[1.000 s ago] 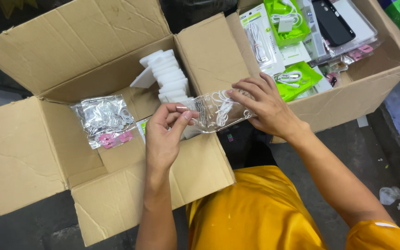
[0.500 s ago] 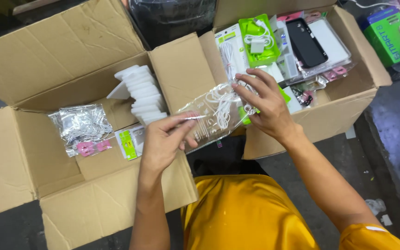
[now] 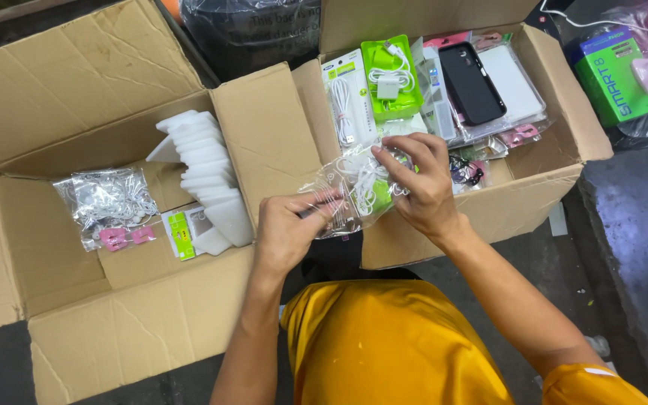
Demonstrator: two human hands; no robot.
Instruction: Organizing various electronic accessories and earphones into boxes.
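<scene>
- Fingers (image 3: 316, 204) of my left hand (image 3: 288, 229) pinch the near end of a clear plastic bag (image 3: 354, 191) with a white cable inside; the grip is closed on the bag.
- My right hand (image 3: 420, 184) grips the other end of the same bag, fingers spread over its top and thumb below, as far as I can see.
- I hold the bag in the air between the two boxes, above the near-left corner of the right cardboard box (image 3: 564, 161), not resting on anything.
- Already inside the left cardboard box (image 3: 54, 97), I see a stack of white foam pieces (image 3: 204, 180) near its right wall, and a similar clear bag with white cables (image 3: 106, 199) near its left side, with small pink and green cards beside it.
- At the far side of the right box lie many packed items: a green charger pack (image 3: 388, 75), a black phone case (image 3: 470, 82), and other flat packets.
- I judge the sorting is only partly done: few things lie in the left box, many are in the right one, and this bag is not yet put down.
</scene>
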